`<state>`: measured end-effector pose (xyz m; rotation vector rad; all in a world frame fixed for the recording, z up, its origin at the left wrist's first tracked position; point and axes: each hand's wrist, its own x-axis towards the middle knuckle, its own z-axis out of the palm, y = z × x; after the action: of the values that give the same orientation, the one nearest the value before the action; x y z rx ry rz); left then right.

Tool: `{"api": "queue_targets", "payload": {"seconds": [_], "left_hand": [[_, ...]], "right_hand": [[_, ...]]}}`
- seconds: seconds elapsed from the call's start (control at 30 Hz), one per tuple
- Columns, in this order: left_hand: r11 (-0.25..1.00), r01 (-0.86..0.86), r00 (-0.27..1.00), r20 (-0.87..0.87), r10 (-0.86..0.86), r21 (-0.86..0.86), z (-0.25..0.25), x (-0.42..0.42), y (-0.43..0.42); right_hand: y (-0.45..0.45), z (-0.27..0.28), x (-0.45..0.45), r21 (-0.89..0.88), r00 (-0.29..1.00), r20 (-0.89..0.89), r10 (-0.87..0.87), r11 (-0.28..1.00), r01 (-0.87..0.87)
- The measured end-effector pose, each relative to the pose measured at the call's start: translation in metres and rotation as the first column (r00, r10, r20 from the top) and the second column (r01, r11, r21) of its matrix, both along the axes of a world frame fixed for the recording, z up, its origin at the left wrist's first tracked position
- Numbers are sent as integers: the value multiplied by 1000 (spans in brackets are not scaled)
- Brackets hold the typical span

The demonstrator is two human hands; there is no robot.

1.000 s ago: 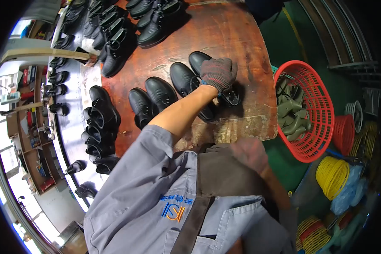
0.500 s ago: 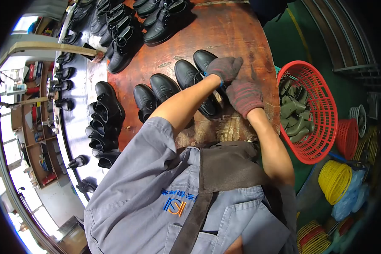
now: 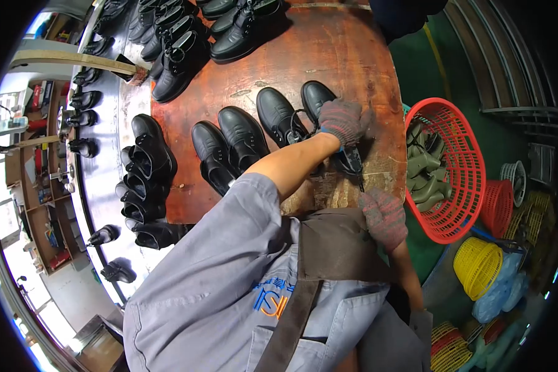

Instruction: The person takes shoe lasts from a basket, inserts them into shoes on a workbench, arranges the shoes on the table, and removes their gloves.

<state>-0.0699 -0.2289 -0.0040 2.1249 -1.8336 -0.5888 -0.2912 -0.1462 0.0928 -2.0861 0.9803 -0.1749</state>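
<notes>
A black leather shoe [image 3: 319, 94] stands on the reddish wooden table. My left hand [image 3: 344, 121], in a grey and red knit glove, is wrapped over the middle of it, hiding the lacing. Nearer my body, my gloved right hand [image 3: 383, 217] is closed at the table's edge. Between it and the shoe's heel runs a thin dark piece, whose kind I cannot make out. Left of my left hand is another laced black shoe [image 3: 274, 106], partly behind my forearm. Two more black shoes, one on the left [image 3: 208, 141] and one on the right [image 3: 240, 127], lie beyond that.
A red plastic basket [image 3: 477, 186] full of olive-green shoe lasts [image 3: 425, 164] stands right of the table [image 3: 328, 43]. Black shoes [image 3: 149, 142] line the left edge, and more [image 3: 235, 37] stand at the back. Yellow baskets [image 3: 477, 263] are stacked lower right. A person's dark clothing [image 3: 403, 15] shows at the top.
My right hand has drawn back from the shoe toward my body. My left hand has shifted slightly right and nearer, with the rightmost shoe now turned and moved rightward.
</notes>
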Motion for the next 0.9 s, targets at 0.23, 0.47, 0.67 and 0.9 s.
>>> {"api": "queue_targets", "payload": {"seconds": [0.23, 0.47, 0.67, 0.9], "left_hand": [[993, -76, 945, -311, 101, 90, -4, 66, 44], [975, -12, 996, -84, 32, 223, 10, 50, 48], [996, 70, 996, 51, -73, 58, 0, 44, 53], [990, 120, 990, -83, -113, 81, -1, 57, 53]], "right_hand": [[9, -57, -49, 38, 942, -81, -327, 943, 330], [-25, -84, -2, -60, 919, -82, -385, 923, 381], [-29, -74, 76, -183, 960, 34, -278, 943, 280], [-21, -90, 80, -619, 985, -113, -128, 785, 31]]}}
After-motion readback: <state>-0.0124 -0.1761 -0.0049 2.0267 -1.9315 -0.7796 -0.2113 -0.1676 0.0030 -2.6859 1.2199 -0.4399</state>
